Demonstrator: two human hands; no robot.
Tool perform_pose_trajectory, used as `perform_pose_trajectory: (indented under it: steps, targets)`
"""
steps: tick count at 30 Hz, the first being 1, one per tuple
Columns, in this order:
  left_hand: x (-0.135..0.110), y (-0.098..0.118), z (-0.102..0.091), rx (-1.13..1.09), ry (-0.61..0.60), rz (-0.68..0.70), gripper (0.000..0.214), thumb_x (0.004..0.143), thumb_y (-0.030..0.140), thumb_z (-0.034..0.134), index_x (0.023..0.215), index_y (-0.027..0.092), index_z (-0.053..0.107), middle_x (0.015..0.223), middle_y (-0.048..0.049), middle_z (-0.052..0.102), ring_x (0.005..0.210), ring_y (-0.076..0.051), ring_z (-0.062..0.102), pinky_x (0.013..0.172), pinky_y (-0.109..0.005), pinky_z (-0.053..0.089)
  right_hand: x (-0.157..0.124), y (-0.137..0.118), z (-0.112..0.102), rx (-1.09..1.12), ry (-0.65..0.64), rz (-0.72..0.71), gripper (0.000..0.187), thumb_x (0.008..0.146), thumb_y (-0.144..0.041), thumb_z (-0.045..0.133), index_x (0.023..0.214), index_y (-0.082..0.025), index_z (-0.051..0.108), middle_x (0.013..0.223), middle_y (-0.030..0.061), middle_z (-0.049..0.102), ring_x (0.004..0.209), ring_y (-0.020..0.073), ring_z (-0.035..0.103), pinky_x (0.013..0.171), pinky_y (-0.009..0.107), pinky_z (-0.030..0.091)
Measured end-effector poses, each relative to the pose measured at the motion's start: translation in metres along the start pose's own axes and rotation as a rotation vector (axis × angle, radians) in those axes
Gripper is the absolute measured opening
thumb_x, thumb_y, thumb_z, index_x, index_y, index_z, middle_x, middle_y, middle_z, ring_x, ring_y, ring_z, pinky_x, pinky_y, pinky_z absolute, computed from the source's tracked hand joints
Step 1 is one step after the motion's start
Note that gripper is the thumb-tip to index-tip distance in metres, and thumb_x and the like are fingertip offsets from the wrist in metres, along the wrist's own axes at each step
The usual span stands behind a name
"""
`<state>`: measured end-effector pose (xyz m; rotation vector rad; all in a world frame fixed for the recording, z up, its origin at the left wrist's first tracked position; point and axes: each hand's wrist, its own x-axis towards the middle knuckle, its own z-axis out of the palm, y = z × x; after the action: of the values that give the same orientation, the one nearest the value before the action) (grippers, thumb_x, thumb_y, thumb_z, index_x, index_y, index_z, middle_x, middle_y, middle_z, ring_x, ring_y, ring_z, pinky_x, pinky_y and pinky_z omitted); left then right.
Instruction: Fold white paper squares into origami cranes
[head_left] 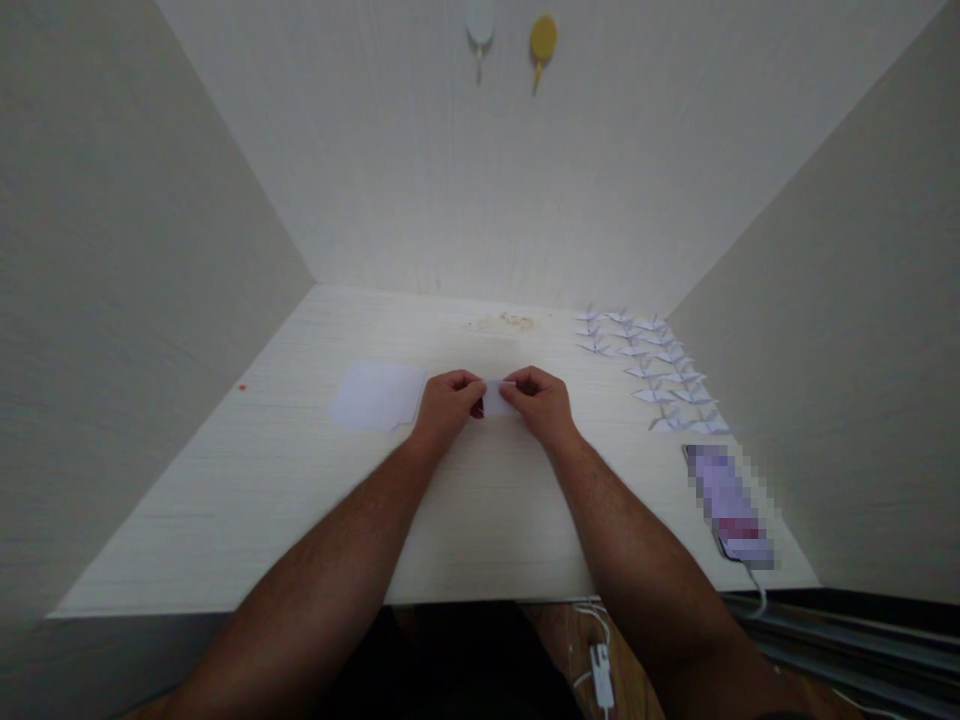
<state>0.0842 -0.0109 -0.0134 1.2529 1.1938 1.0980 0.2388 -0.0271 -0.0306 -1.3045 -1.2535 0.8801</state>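
Note:
Between my two hands, above the middle of the table, is a small piece of white paper (495,399). My left hand (452,397) pinches its left side between thumb and fingers. On its right side, my right hand (537,394) grips it the same way, thumb toward me. Whether the paper has creases is too faint to tell. Just left of my left hand lies a white paper sheet or stack (375,395) flat on the table. Several folded white paper cranes (652,370) stand in rows at the right back.
A phone (729,505) with a blurred screen lies near the right edge, its white cable (759,590) hanging off the table (480,540). Walls enclose the back and both sides. A white hook (480,30) and a yellow hook (543,40) are on the back wall. A power strip (601,675) lies below.

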Motion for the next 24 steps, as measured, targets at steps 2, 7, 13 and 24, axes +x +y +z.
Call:
perform_pose_trajectory:
  steps: [2,7,13,24]
  targets:
    - [0.000,0.000,0.000,0.000,0.001,-0.009,0.014,0.068,0.026,0.063,0.059,0.016,0.061,0.048,0.0005,0.058,0.044,-0.012,0.053,0.048,-0.024,0.046,0.000,0.000,0.000,0.016,-0.004,-0.008,0.020,0.067,-0.038,0.075,0.076,-0.020,0.071,0.064,-0.0006,0.066,0.058,0.0124,0.056,0.054,0.026,0.045]
    - [0.002,-0.004,0.000,-0.069,0.010,-0.044,0.014,0.066,0.025,0.063,0.056,0.016,0.057,0.048,0.0014,0.056,0.042,-0.011,0.051,0.044,-0.024,0.045,-0.001,0.003,0.001,0.107,-0.051,-0.020,0.021,0.067,-0.036,0.076,0.082,-0.022,0.076,0.070,0.0006,0.070,0.061,0.0132,0.060,0.057,0.027,0.048]
    - [0.006,-0.008,0.000,-0.116,0.014,-0.046,0.015,0.066,0.025,0.063,0.056,0.016,0.057,0.049,0.0017,0.055,0.043,-0.010,0.050,0.043,-0.023,0.045,-0.001,0.008,0.002,0.171,-0.110,-0.014,0.022,0.069,-0.035,0.075,0.087,-0.023,0.077,0.068,-0.0006,0.069,0.057,0.0115,0.059,0.054,0.026,0.050]
    - [0.004,-0.010,0.003,-0.182,0.032,-0.068,0.014,0.066,0.026,0.064,0.058,0.016,0.058,0.052,-0.0002,0.058,0.046,-0.012,0.054,0.044,-0.024,0.046,-0.001,0.004,0.002,0.239,-0.085,0.006,0.015,0.064,-0.031,0.076,0.074,-0.021,0.071,0.062,-0.0019,0.067,0.055,0.0126,0.061,0.054,0.027,0.052]
